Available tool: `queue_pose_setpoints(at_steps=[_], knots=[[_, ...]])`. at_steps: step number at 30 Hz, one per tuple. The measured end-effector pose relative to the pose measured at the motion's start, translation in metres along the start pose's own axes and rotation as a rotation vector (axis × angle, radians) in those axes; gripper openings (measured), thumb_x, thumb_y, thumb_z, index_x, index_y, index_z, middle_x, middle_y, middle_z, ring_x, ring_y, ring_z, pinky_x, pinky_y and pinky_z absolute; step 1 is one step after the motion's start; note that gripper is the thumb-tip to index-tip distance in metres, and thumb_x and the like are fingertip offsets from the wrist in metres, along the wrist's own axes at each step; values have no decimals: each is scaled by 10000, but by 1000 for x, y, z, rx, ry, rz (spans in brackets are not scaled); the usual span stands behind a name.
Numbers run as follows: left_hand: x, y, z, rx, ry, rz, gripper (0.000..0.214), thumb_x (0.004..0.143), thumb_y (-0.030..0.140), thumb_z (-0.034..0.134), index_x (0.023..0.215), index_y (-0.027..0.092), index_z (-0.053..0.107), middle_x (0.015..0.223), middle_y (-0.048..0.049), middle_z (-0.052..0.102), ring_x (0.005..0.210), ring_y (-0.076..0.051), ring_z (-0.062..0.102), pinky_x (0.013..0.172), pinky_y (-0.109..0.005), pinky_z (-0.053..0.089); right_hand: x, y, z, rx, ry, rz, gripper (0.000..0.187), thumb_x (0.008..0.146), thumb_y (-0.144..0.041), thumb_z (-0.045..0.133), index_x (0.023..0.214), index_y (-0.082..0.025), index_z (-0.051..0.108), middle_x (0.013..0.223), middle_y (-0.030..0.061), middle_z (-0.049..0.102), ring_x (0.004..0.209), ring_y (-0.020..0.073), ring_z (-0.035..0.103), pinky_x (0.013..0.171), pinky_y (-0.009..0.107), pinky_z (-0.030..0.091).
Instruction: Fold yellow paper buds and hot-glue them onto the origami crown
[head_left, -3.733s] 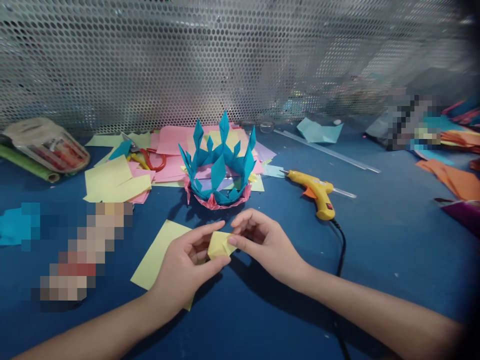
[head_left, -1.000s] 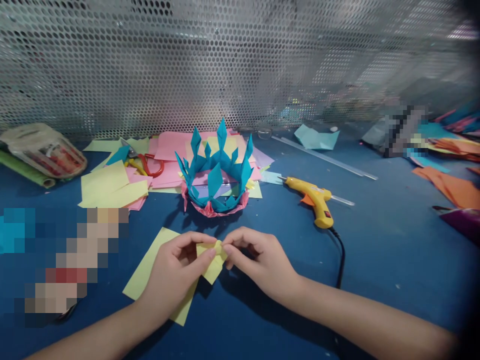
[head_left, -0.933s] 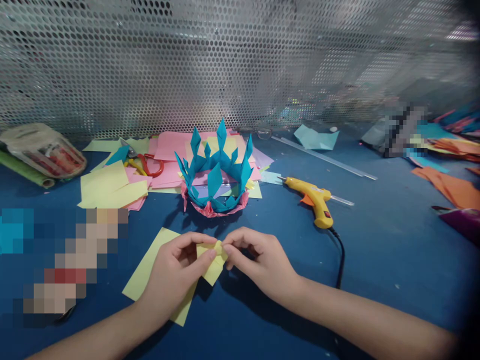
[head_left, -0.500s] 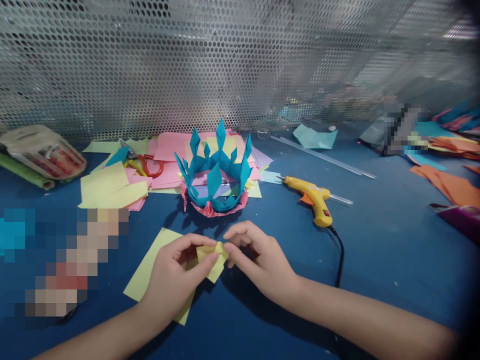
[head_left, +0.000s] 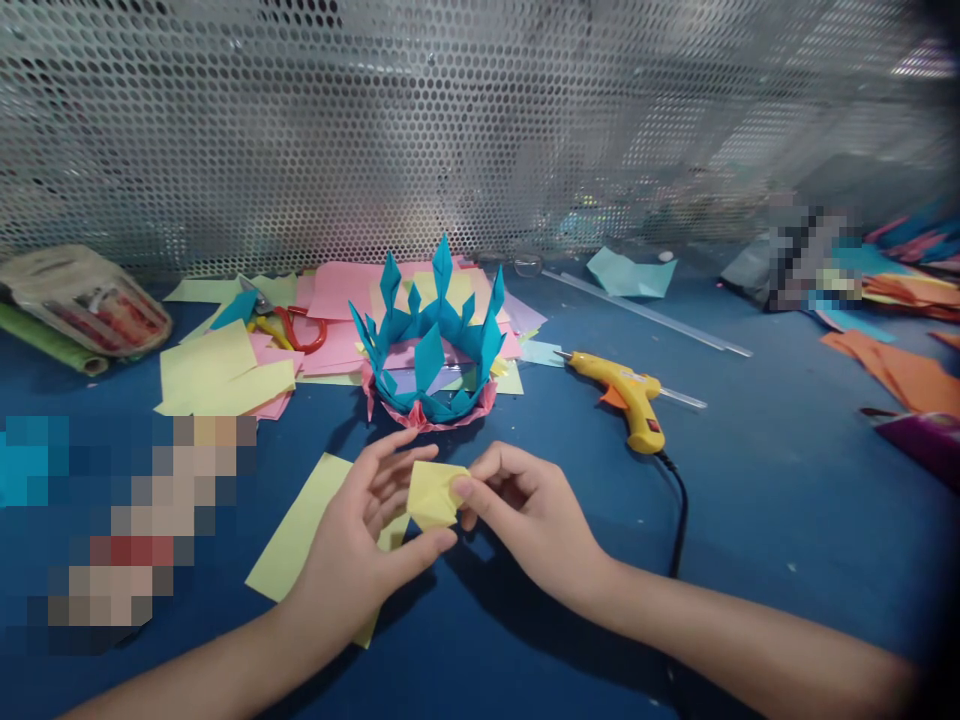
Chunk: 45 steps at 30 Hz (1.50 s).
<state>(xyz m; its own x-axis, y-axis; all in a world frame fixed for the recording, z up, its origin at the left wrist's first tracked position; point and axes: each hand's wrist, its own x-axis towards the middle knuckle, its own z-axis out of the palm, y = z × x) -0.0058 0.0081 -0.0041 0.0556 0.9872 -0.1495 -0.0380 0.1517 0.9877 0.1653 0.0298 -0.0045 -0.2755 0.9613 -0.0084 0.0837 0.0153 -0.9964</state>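
Between thumb and fingers, my right hand [head_left: 529, 505] pinches a small folded piece of yellow paper [head_left: 433, 496] by its right edge. My left hand [head_left: 367, 530] is open around the other side of that piece, its thumb and fingers spread apart. Under my left hand lies a flat sheet of pale yellow paper [head_left: 296, 545], partly covered by it. Just beyond both hands stands a blue folded-paper crown [head_left: 429, 365] with upright diamond points and a pink band round its base.
A yellow glue gun [head_left: 622, 395] with a black cord lies to the right. Behind the crown are layered pink paper sheets [head_left: 341, 290], with red-handled scissors [head_left: 300, 330] at their left. Farther left sits a clear plastic jar [head_left: 90, 300]; orange papers [head_left: 885, 365] lie far right.
My left fingers have let go of the folded yellow paper and spread. My right hand has taken hold of it, and the paper is turned, showing a different side.
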Motion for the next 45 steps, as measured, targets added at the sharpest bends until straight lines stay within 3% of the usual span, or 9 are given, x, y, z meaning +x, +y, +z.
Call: queue_pose_setpoints(at_steps=[3,8,13,18,20,24,29,36,45], knots=[[-1,0,1,-34,-2,-35,619,664,193,801,1192,237,482,965,-31,739,882,-172,729,822,-254,576,2,1,-1,76,12,14,334,859,-495,618,737,-194,541,606,-12,620,553,118,616,560,237,516],[1,-1,0,-28,92,25,309,753,233,739,969,249,519,838,25,724,793,-133,721,742,-201,568,3,5,0,170,-22,25,313,845,-433,660,747,-212,462,677,-18,621,629,113,629,610,229,508],[3,3,-1,41,80,61,101,753,174,717,698,209,640,762,29,699,714,-98,681,673,-139,542,2,5,2,223,-115,82,350,841,-365,663,1078,-234,441,691,-54,629,609,132,671,662,280,541],[2,2,-1,46,56,55,231,621,144,813,795,246,701,801,55,732,775,-114,698,707,-136,560,4,3,-1,207,-181,97,170,854,-331,637,891,-188,555,705,-9,651,654,119,652,657,236,523],[2,2,-1,47,50,53,273,581,123,825,797,246,713,811,53,745,799,-122,706,719,-134,563,5,3,-2,212,-168,89,145,879,-314,602,942,-195,545,690,-25,637,636,102,632,636,216,513],[4,3,-1,25,35,34,186,659,169,776,825,238,729,808,36,780,734,-135,741,697,-167,592,3,6,-2,199,-147,31,312,879,-231,585,1156,-250,444,703,-61,617,637,93,626,616,202,499],[5,1,-3,23,24,37,201,701,168,743,883,253,761,927,24,798,840,-150,753,756,-172,591,2,6,0,84,-151,-77,98,851,-171,587,935,-222,594,845,-10,605,738,102,610,682,217,491],[3,2,-3,63,-19,61,320,718,90,690,944,295,785,1005,31,787,958,-157,728,851,-180,558,0,5,0,-59,-108,-137,95,825,-165,626,902,-214,655,887,20,576,789,140,576,675,254,458],[6,5,-1,-13,-39,43,244,707,114,724,862,289,796,893,37,799,867,-164,756,775,-173,589,2,9,-1,-84,-102,-131,72,865,-234,615,856,-236,686,929,29,542,776,140,576,640,262,456]])
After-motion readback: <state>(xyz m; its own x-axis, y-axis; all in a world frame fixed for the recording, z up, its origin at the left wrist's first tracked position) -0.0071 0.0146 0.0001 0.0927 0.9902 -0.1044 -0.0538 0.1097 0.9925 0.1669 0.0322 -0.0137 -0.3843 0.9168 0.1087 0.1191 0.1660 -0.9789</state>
